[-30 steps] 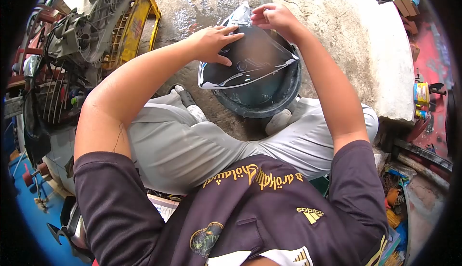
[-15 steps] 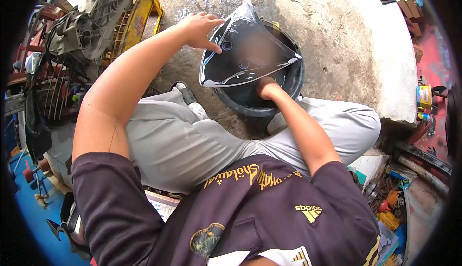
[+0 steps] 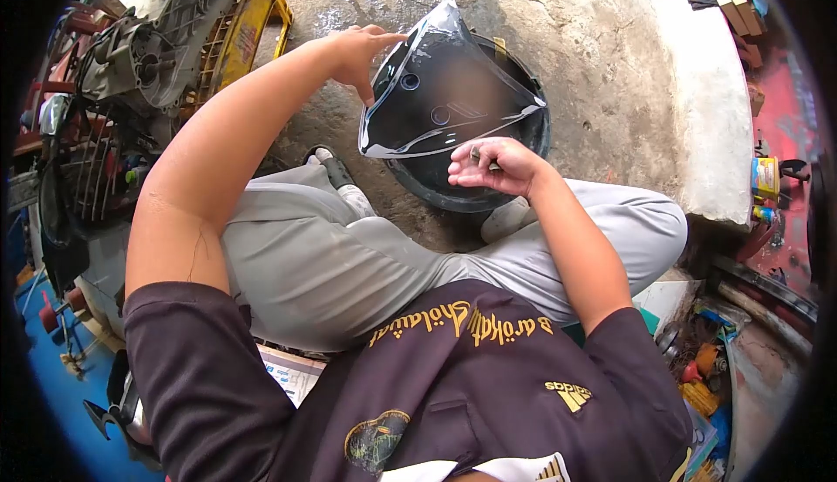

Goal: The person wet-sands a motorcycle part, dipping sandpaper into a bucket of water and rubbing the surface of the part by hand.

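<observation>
My left hand [image 3: 356, 53] grips the left edge of a clear, glossy, roughly triangular plastic headlight lens [image 3: 427, 72], thumb and fingers spread along its rim. The lens leans over a black tub [image 3: 453, 196], hiding much of the tub's opening. My right hand [image 3: 501, 166] is raised at the tub's near side, just below the lens and apart from it. Its palm is turned up, with the fingers partly curled around a small dark piece [image 3: 494, 166], too small to identify.
Wet-patched concrete floor [image 3: 602, 72] surrounds the tub. At left stand a yellow crate [image 3: 253, 24] and a metal engine casing [image 3: 144, 64]. A pale ledge [image 3: 719, 133] runs along the right, and mixed parts [image 3: 702, 377] lie at lower right.
My right hand has come up out of the tub and turned palm up, showing the small dark piece. My left hand has shifted slightly left along the lens, its thumb drawn back toward the edge.
</observation>
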Available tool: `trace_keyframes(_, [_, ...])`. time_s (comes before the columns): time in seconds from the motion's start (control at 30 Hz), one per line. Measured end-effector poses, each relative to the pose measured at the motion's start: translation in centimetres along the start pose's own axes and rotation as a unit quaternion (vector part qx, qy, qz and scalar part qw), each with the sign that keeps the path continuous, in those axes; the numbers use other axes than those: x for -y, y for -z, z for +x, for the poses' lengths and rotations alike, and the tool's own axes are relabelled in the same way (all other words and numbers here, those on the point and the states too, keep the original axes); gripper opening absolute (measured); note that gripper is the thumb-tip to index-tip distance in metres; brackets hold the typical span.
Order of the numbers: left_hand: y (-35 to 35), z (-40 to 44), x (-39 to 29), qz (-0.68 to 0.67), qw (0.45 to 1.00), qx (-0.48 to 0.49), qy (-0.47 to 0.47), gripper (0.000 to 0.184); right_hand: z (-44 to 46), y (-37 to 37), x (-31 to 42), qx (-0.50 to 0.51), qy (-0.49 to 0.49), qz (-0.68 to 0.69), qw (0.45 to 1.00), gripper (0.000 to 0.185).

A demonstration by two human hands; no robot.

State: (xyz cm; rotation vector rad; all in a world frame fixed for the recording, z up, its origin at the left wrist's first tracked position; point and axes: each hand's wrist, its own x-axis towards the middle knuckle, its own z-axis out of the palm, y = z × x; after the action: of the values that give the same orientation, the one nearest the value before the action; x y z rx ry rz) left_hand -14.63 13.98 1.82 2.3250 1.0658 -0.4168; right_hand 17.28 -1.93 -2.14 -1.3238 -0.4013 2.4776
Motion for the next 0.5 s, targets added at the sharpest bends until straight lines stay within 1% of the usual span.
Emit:
trace_keyframes(0.03, [-0.7,0.2,0.2,-0.003,1.000,-0.001,0.000,0.132,-0.3,-0.7,0.6,0.015,0.028,0.030,0.999,0.053])
trace_keyframes(0.07, [-1.7,0.3,0.3,0.017,0.998,0.018,0.057,0.133,-0.5,-1.5,1.3,-0.006,0.053,0.036,0.998,0.055])
trace_keyframes(0.1, [-2.3,0.4,0.3,0.038,0.992,0.034,0.114,0.135,-0.7,-2.6,2.3,-0.021,0.073,0.006,0.997,0.055])
trace_keyframes(0.13, [-2.3,0.5,0.3,0.037,0.992,0.032,0.115,0.135,-0.8,-3.9,3.5,-0.037,0.093,-0.025,0.995,0.055])
trace_keyframes(0.2, [-2.2,0.3,0.2,0.030,0.974,0.150,0.168,0.138,-0.5,-6.6,5.6,-0.056,0.130,-0.094,0.986,0.055])
trace_keyframes(0.27, [-2.1,-0.1,0.4,0.035,0.975,0.147,0.162,0.135,1.0,-7.8,7.1,-0.045,0.173,-0.156,0.971,0.048])
trace_keyframes(0.33, [-2.3,-0.4,0.8,0.038,0.978,0.143,0.148,0.129,2.2,-9.3,8.1,-0.042,0.198,-0.178,0.963,0.042])
trace_keyframes(0.37, [-2.5,-0.5,0.9,0.038,0.978,0.143,0.150,0.129,3.5,-9.4,8.5,-0.037,0.203,-0.194,0.959,0.039])
trace_keyframes(0.4, [-2.6,-0.7,0.9,0.042,0.981,0.127,0.141,0.125,3.7,-10.0,8.8,-0.034,0.202,-0.195,0.959,0.039])
trace_keyframes(0.43, [-2.7,-0.7,1.0,0.045,0.984,0.109,0.133,0.121,3.9,-10.4,9.0,-0.060,0.222,-0.209,0.950,0.039])
trace_keyframes(0.47, [-2.7,-0.8,1.1,0.044,0.984,0.109,0.134,0.121,4.0,-10.8,9.2,-0.085,0.242,-0.223,0.940,0.039])
trace_keyframes(0.5, [-2.5,-0.9,1.0,0.045,0.984,0.105,0.136,0.118,4.0,-10.8,9.3,-0.089,0.239,-0.208,0.944,0.039])
